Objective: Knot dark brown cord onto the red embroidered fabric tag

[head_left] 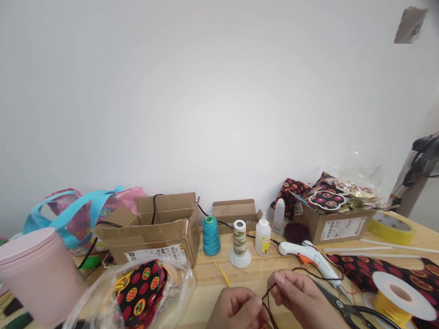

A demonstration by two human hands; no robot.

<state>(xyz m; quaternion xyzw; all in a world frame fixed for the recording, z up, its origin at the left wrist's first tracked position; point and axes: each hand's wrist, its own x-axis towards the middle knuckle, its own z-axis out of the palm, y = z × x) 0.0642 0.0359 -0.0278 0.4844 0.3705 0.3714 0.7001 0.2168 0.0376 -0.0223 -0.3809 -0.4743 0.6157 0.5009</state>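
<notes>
A dark maroon cord (270,304) runs between my two hands at the front of the wooden table. My left hand (236,311) pinches it between thumb and forefinger, and my right hand (299,296) pinches it a little higher on the right. Strands of the cord hang down from between the fingers. Below my left hand, a small red piece with gold marks (263,327) shows in part; whether it is tied to the cord I cannot tell. Beyond my right hand the cord loops toward a white glue gun (314,257). Black scissors (349,308) lie just right of that hand.
A plastic bag with patterned fabric (141,294) and a pink bin (38,271) stand left. Behind are a cardboard box (150,234), a teal thread cone (211,237), a thread spool (240,240) and a glue bottle (263,237). Yellow cord on a spool (393,307) sits right.
</notes>
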